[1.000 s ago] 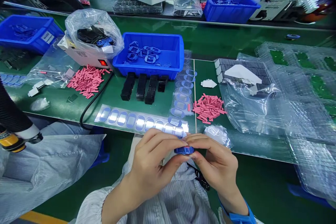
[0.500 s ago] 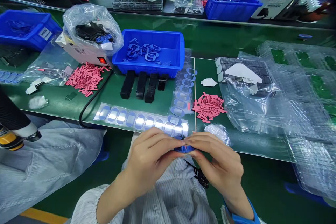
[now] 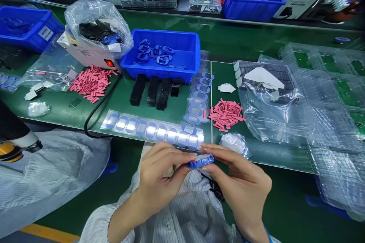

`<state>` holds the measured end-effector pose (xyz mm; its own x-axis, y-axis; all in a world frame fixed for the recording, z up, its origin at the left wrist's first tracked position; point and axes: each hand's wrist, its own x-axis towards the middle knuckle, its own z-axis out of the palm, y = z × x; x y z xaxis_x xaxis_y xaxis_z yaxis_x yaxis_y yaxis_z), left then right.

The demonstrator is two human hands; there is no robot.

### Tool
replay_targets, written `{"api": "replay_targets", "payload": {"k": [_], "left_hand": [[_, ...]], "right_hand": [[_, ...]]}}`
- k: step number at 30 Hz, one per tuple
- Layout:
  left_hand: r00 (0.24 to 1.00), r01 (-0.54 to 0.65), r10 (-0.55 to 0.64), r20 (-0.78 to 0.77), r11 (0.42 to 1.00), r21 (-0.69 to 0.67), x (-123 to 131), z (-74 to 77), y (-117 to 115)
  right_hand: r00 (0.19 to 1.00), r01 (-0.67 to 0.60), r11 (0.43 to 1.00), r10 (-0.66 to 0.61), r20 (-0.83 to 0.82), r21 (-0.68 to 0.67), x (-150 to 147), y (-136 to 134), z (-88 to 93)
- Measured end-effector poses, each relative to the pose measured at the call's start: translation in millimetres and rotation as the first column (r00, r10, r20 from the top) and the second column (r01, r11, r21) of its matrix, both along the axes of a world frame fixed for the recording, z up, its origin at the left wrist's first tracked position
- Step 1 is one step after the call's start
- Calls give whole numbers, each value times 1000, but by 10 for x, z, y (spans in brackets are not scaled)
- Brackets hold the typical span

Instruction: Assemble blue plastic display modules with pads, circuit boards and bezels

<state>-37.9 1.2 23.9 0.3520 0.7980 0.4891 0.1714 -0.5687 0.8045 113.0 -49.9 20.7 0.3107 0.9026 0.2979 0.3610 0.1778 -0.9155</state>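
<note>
Between my two hands, just off the table's front edge, is a small blue plastic frame (image 3: 200, 161) with a pale top face and a bit of red at its left side. My left hand (image 3: 162, 176) pinches its left end between thumb and fingers. At the right end, the thumb and fingers of my right hand (image 3: 241, 180) grip it too. Just beyond my fingers lies a clear sheet of oval film stickers (image 3: 152, 131). A heap of pink strips (image 3: 226, 115) and a crumpled pile of clear film (image 3: 234, 144) lie beyond my right hand.
Behind stands a blue bin (image 3: 162, 72) with blue frames inside, and stacks of black pieces (image 3: 153, 91) in front of it. More pink strips (image 3: 92, 83) lie left, beside a black cable (image 3: 95, 110). Clear trays (image 3: 327, 95) cover the right side. Another person's sleeve (image 3: 65, 167) is at left.
My fingers have opened out a little around the blue frame, which is now tilted so that more of its side and pale top shows. My right hand has shifted slightly right and down.
</note>
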Motion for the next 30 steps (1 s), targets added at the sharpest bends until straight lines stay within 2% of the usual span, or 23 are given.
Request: {"api": "replay_targets", "payload": {"k": [3,7,9,13,15,21,26,30], "left_hand": [[998,-37,44,48,989,-140,4,-24,-38],[993,-67,94,68,944,-324,21,-41,-77],[996,-65,83,29,921,-383,13,-47,-70],[998,26,-50,-36,874,-485,-26,-57,-12],[998,38,-59,-29,878,-476,-37,-68,9],[998,10,16,58,901,-433,-17,-126,-17],[995,15,32,93,884,-468,27,-141,-44],[991,11,46,125,908,-419,54,-131,-57]], "right_hand": [[995,-82,995,78,-66,-58,81,-1,-2],[968,-225,969,209,-140,-105,183,18,-29],[976,-204,971,191,-102,-124,209,22,-38],[987,-163,972,161,-27,-170,204,12,-45],[983,-185,968,178,-52,-173,187,4,-54],[950,-258,946,211,-232,-198,160,-37,-110],[965,-240,958,217,-148,-160,152,-49,-122],[981,-175,979,163,-110,-104,142,-41,-122]]}}
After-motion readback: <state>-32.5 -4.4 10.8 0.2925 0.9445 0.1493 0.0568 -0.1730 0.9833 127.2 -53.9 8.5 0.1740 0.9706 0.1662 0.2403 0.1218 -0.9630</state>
